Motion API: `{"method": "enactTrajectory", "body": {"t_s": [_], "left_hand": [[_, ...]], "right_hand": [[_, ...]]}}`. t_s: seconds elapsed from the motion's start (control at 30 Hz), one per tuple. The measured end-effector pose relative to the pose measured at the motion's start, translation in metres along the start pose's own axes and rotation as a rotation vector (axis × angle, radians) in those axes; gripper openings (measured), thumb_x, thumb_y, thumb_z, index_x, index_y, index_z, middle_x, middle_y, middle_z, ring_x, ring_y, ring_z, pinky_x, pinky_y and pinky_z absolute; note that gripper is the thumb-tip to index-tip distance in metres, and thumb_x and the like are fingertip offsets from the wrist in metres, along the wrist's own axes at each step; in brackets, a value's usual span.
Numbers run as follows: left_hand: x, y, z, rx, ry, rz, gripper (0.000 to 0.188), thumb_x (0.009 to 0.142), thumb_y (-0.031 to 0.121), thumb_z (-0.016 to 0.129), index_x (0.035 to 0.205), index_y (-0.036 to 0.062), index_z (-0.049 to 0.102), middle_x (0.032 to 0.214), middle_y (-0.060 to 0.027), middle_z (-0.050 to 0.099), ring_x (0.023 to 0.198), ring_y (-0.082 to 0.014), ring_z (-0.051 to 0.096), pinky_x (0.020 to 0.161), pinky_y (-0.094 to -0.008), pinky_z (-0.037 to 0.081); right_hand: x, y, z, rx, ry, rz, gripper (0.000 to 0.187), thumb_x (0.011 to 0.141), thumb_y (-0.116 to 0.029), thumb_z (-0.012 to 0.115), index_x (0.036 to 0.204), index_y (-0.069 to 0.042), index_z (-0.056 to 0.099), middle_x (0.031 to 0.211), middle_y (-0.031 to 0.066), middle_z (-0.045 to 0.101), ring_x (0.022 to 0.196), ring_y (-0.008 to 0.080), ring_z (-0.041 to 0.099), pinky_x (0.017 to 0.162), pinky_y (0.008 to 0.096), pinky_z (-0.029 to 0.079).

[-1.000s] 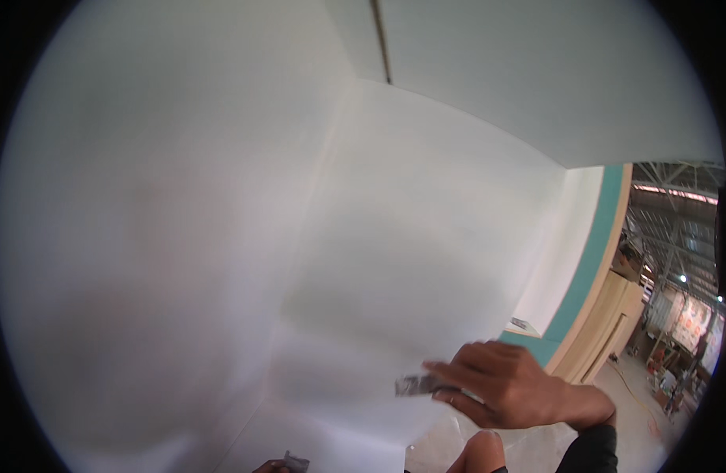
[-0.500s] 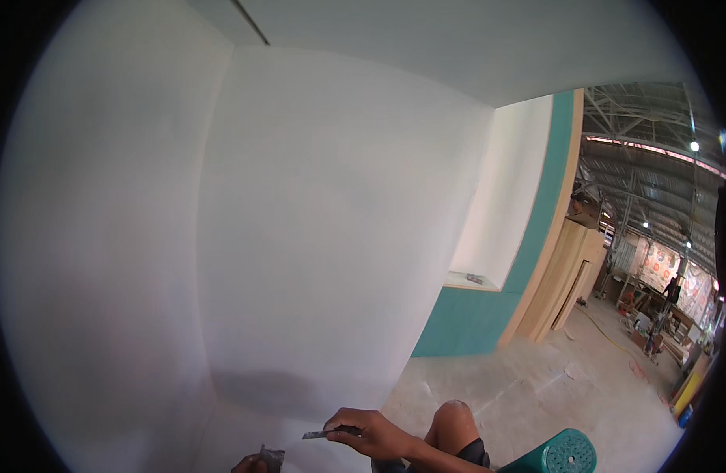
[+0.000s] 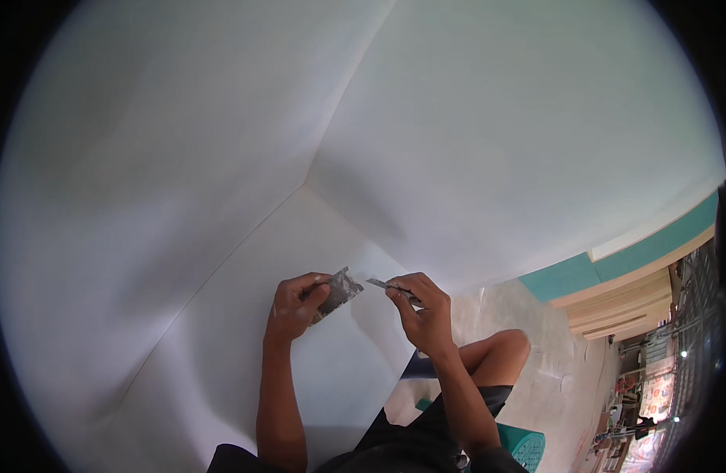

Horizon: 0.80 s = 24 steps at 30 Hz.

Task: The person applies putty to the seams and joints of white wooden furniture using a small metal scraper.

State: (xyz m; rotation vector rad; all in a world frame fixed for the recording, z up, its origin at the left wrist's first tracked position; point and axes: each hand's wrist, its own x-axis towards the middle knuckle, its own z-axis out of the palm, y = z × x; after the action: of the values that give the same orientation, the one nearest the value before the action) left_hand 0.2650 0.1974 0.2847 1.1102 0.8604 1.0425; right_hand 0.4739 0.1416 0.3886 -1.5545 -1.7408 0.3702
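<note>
My left hand point(image 3: 296, 306) grips a flat dark-grey plate point(image 3: 338, 296) smeared with whitish paste, thumb across its face. Facing it, my right hand point(image 3: 426, 309) pinches a narrow putty knife point(image 3: 378, 283), blade pointing left toward the plate. A small gap separates blade tip and plate. Both hands are above a pale panel point(image 3: 331, 378), in front of the corner where it meets two pale walls point(image 3: 520, 142). A thin dark seam runs along the panel's left edge.
A green stool point(image 3: 522, 446) with a perforated top stands by my right side. My bent knee point(image 3: 509, 347) rises beside the concrete floor point(image 3: 528, 315). At the right are a teal panel edge point(image 3: 556, 277), stacked wood-coloured boards point(image 3: 625, 303) and workshop clutter.
My view has swung down and left toward the wall corner. Both hands now show fully, with the plate and the putty knife held closer together.
</note>
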Motion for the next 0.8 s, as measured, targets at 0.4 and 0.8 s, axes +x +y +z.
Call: {"method": "enactTrajectory", "body": {"t_s": [0.4, 0.8], "left_hand": [[-0.005, 0.001, 0.004, 0.010, -0.018, -0.027, 0.021, 0.093, 0.010, 0.066, 0.108, -0.0031, 0.073, 0.088, -0.0055, 0.072, 0.077, -0.0097, 0.061, 0.073, -0.0261, 0.050], [0.003, 0.011, -0.003, 0.172, -0.037, 0.000, 0.022, 0.092, 0.012, 0.066, 0.106, -0.0035, 0.072, 0.086, -0.0124, 0.072, 0.071, -0.0147, 0.062, 0.069, -0.0310, 0.052]], "right_hand": [[0.020, 0.004, 0.006, -0.229, -0.074, -0.141, 0.011, 0.085, -0.008, 0.077, 0.095, -0.005, 0.074, 0.084, 0.0067, 0.071, 0.071, 0.0203, 0.066, 0.061, 0.0303, 0.052], [0.043, -0.003, 0.007, -0.288, 0.127, -0.186, 0.009, 0.085, -0.007, 0.077, 0.093, -0.004, 0.073, 0.085, 0.0053, 0.072, 0.073, 0.0143, 0.065, 0.067, 0.0265, 0.051]]}}
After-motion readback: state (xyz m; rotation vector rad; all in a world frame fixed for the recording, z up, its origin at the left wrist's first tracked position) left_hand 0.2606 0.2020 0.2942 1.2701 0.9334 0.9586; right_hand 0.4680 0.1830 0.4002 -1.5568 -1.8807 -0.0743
